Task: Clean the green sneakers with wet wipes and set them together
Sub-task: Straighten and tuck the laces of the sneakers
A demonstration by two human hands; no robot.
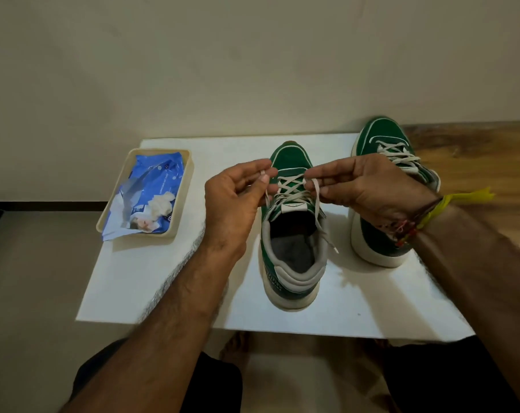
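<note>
Two green sneakers with white soles stand on a white board (169,281), toes pointing away from me. The nearer sneaker (293,234) is in the middle, heel toward me. My left hand (238,201) pinches the left end of its white lace (291,189) between thumb and fingers, above the shoe's left side. My right hand (363,189) pinches the right lace end, which hangs down past the shoe's collar. The second sneaker (384,150) stands apart to the right, partly hidden behind my right hand and wrist.
A cream tray (181,201) at the board's left holds a blue wet wipes pack (151,192) with a white wipe sticking out. A wooden surface (476,156) lies to the right, a wall behind. My bare feet show under the board's near edge.
</note>
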